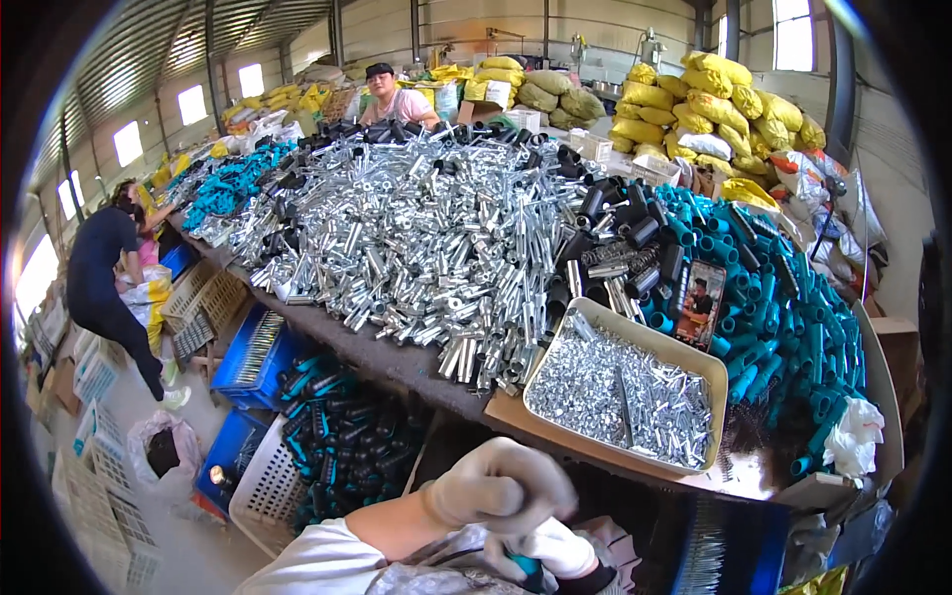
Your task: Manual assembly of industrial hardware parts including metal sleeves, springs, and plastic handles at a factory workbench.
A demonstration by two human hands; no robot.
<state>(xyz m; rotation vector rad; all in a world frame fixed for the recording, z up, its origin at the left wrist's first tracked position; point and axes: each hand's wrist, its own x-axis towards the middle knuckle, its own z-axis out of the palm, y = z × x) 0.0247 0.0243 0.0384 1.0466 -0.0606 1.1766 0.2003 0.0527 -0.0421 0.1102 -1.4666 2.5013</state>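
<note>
My left hand [496, 486], in a pale knit glove, is raised in front of the table edge with its fingers curled in. Motion blurs its outer side, and whatever it may hold is hidden. Just beneath it, low in front of my body, is my gloved right hand [552, 547]. Its fingers close around a teal plastic part [526, 567], of which only a small piece shows. Beyond both hands, a beige tray [654, 342] full of small shiny metal pieces [595, 387] rests at the table's edge, with a dark thin rod lying on them.
Silver metal tubes [397, 228] are heaped across the table, beside teal plastic tubes [764, 327]. A phone [701, 305] leans there. Below stand a white basket [266, 491] of black-and-teal parts and a blue crate [248, 362]. One person [397, 104] sits opposite; another [99, 258] bends at left.
</note>
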